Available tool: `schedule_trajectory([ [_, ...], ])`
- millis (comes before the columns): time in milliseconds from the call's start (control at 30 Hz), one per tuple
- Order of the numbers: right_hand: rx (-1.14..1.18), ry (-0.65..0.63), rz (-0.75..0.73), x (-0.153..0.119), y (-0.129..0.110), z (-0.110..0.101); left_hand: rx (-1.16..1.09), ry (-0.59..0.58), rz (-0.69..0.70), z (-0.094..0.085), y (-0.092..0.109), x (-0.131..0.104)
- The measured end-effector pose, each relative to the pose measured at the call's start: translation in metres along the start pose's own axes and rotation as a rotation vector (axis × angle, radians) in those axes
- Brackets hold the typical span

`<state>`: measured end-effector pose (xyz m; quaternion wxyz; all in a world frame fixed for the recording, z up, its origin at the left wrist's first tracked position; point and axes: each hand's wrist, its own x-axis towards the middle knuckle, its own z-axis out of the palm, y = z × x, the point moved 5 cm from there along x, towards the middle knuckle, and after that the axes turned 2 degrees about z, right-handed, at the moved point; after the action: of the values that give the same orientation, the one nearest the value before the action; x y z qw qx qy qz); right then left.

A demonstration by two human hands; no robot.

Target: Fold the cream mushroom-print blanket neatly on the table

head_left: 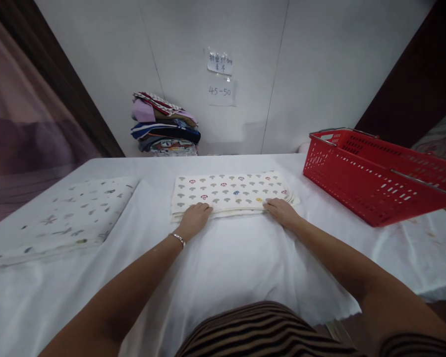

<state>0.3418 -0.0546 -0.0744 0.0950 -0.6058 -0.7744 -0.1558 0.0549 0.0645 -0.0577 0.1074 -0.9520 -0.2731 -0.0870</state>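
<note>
A folded cream cloth (228,192) printed with grey, red, blue and yellow mushrooms lies flat in front of me, its long side running left to right. Several layers show along its near edge and right end. My left hand (196,218), with a silver bracelet at the wrist, grips the near edge towards the left corner. Near the right corner, my right hand (281,212) holds the same edge. Both thumbs are mostly hidden, and the fingertips rest on the top layer.
A second folded printed cloth (74,218) lies on the left of the white-covered table (245,263). On the right stands a red plastic basket (375,173) with metal handles. Behind the table is a stack of folded fabrics (165,126) against the wall, near two paper signs (222,91).
</note>
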Motion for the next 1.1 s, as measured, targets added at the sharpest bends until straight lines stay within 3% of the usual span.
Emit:
schedule_trajectory([
  [267,-0.001,0.049,-0.003,-0.004,0.001,-0.002,-0.048,0.068,-0.017,-0.003,0.0,-0.007],
  [467,-0.02,-0.072,0.022,0.002,-0.003,0.0,-0.029,0.015,0.005,-0.003,0.003,-0.004],
  [833,0.013,-0.054,-0.013,0.037,-0.047,-0.006,-0.01,0.056,0.114,-0.001,0.052,0.039],
  [1100,0.115,-0.06,-0.046,0.029,-0.048,-0.006,-0.065,0.047,0.122,0.002,0.061,0.035],
])
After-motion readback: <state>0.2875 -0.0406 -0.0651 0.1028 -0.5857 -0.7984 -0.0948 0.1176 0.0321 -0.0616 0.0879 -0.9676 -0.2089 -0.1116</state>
